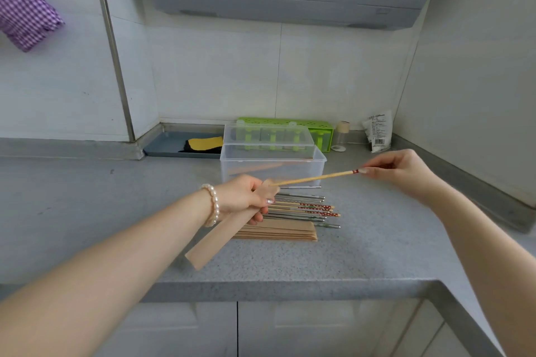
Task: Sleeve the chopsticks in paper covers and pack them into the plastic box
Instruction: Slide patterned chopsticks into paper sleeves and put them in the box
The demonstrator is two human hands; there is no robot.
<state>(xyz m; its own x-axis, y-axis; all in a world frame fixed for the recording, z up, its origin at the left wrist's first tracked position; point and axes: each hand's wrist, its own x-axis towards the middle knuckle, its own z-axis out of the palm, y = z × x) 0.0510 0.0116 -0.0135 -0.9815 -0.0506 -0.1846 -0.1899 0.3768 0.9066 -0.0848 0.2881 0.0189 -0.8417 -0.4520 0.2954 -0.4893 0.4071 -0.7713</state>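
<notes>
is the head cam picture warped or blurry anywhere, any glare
Head view: wide-angle bending bows the wall pipe and counter edge; light is soft and even, no harsh glare; the held chopstick is sharp, as are both the left hand and right hand.

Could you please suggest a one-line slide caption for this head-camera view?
Right hand slides a wooden chopstick into the paper sleeve gripped by the left hand, before the open plastic box.

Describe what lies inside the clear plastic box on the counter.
Through the plastic box wall, a brownish paper-coloured shape shows faintly, perhaps sleeved chopsticks. The hazy wall hides how many, and the left hand covers its lower front.
</notes>
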